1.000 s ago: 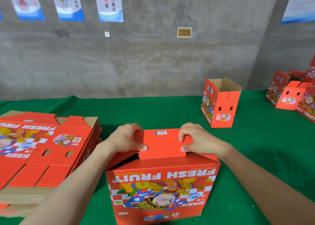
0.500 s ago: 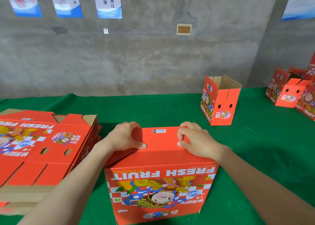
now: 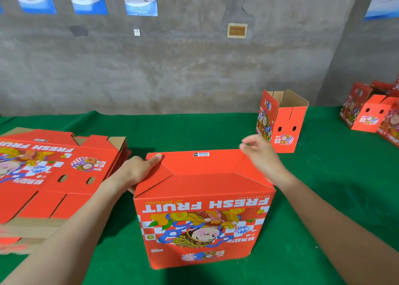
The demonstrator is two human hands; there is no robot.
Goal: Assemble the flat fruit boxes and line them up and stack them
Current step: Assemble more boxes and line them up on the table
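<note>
Flaps on the box point(image 3: 203, 215) lie closed; the left hand point(image 3: 136, 172) grips its corner, and the right hand point(image 3: 261, 155) hovers loose, empty. Next, probably flip it upright.

A table point(image 3: 194, 131) covered in green cloth carries everything here. Near its front edge at centre stands a closed box point(image 3: 203, 220), its printed side toward the camera with the lettering upside down. Just left of it lies a stack of flat boxes point(image 3: 54, 176), printed side up. Well apart, toward the back right, stands an open box point(image 3: 285, 125) with its flaps up, and more boxes point(image 3: 367, 118) crowd the far right edge, partly cut off by the frame.
</note>
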